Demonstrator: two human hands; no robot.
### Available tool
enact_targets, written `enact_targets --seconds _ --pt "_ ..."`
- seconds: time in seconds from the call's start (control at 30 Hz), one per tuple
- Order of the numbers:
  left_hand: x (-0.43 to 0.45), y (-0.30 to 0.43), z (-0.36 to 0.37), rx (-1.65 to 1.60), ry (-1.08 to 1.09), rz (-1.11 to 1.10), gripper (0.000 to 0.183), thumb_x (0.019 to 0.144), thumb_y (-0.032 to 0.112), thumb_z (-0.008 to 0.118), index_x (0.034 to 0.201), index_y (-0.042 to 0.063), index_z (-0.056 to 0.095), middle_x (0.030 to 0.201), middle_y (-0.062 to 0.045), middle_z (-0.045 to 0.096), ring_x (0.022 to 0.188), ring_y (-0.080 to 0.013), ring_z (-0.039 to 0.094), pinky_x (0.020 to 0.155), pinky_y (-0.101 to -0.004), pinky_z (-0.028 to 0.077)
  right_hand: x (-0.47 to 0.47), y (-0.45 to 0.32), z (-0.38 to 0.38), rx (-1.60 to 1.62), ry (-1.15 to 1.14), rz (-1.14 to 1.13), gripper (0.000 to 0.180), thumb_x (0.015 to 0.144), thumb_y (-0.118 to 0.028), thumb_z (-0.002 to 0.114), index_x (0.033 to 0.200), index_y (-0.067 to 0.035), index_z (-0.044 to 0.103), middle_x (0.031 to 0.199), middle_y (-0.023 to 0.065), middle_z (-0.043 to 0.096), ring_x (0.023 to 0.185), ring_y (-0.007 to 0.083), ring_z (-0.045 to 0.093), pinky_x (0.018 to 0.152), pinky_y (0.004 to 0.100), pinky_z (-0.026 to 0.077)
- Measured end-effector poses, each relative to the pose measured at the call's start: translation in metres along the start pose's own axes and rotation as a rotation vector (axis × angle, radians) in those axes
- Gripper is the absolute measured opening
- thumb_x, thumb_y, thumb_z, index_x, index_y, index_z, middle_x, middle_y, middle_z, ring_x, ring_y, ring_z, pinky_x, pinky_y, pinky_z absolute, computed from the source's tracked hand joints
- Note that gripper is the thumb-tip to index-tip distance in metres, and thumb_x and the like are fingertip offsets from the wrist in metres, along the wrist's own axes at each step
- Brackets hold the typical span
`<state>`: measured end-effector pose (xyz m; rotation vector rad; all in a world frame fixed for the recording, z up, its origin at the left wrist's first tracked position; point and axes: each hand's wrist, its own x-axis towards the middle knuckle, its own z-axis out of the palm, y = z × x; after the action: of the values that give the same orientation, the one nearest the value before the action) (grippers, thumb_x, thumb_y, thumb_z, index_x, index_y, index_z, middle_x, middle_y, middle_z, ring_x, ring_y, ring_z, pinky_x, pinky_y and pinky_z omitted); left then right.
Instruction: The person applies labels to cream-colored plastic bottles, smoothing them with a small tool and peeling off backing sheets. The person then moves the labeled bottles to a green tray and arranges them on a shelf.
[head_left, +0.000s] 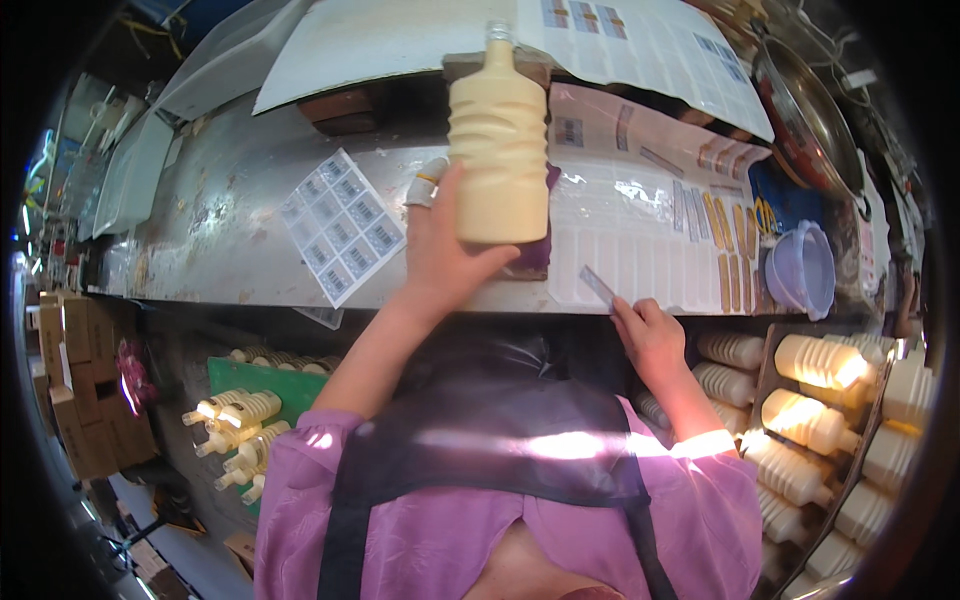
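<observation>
A ridged cream-coloured bottle lies on its side on the metal worktable, its clear threaded neck pointing away from me. Brown blocks and a purple cloth show beneath it. My left hand holds the bottle's lower left side, the thumb by its base. One left finger wears a white wrap with a yellow band. Between the fingertips of my right hand is a narrow printed strip label, over the table's front edge. Left of the bottle lies a sheet of barcode stickers.
Label backing sheets with silver and gold strips cover the right side. Beyond are a lilac plastic basket, yellow-handled scissors and a metal pan. Bottles fill a green crate and a rack below. Cartons stand left.
</observation>
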<state>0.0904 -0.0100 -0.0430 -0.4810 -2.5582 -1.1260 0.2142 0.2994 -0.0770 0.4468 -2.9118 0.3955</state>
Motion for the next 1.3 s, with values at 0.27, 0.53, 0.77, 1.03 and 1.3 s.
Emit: enact_targets --seconds 0.27,0.53,0.77,1.03,1.3 --pt "0.001 -0.014 0.0 -0.055 0.06 0.034 0.099 0.064 0.03 0.094 0.149 0.009 0.047 0.139 -0.021 0.056 0.119 -0.0429 0.053 0.103 -0.0485 0.044 0.084 -0.012 -0.062 1.095 -0.417 0.819 0.022 0.096 -0.019 0.069 0.101 0.002 0.075 0.058 0.0059 0.062 0.041 0.0105 0.053 0.039 0.0257 0.04" --pt "0.015 -0.015 -0.01 -0.146 -0.01 0.006 0.099 0.077 0.034 0.083 0.157 0.006 0.032 0.14 -0.023 0.052 0.113 -0.0423 0.054 0.099 -0.0489 0.045 0.233 -0.051 -0.099 0.842 0.012 0.073 0.015 0.098 -0.005 0.061 0.103 -0.002 0.075 0.083 -0.0005 0.059 0.042 0.0072 0.057 0.039 0.0211 0.043" --pt "0.078 -0.014 -0.02 -0.695 -0.018 -0.287 0.058 0.105 0.026 0.053 0.156 0.004 0.037 0.14 -0.014 0.051 0.126 -0.02 0.049 0.103 -0.0353 0.044 0.277 -0.041 -0.089 -0.242 0.121 -0.657 0.04 0.076 -0.007 0.068 0.116 -0.015 0.072 0.091 0.0045 0.056 0.074 0.0234 0.062 0.06 0.0368 0.049" --pt "0.129 -0.019 -0.004 -0.684 -0.003 -0.437 0.034 0.1 0.024 0.068 0.126 0.003 0.063 0.108 -0.001 0.06 0.093 -0.0073 0.056 0.086 -0.0254 0.048 0.275 -0.019 -0.071 -0.209 0.276 -0.695 0.049 0.069 -0.005 0.071 0.117 -0.015 0.074 0.09 0.0018 0.055 0.071 0.0181 0.059 0.058 0.0323 0.048" --pt "0.125 -0.031 0.008 -0.983 0.065 -0.509 0.027 0.102 0.019 0.065 0.123 0.004 0.066 0.107 -0.001 0.066 0.098 -0.0079 0.058 0.086 -0.025 0.05 0.276 -0.012 -0.057 -0.133 0.349 -0.684 0.038 0.076 -0.011 0.07 0.114 -0.014 0.074 0.091 0.0017 0.058 0.074 0.0179 0.063 0.059 0.0321 0.05"
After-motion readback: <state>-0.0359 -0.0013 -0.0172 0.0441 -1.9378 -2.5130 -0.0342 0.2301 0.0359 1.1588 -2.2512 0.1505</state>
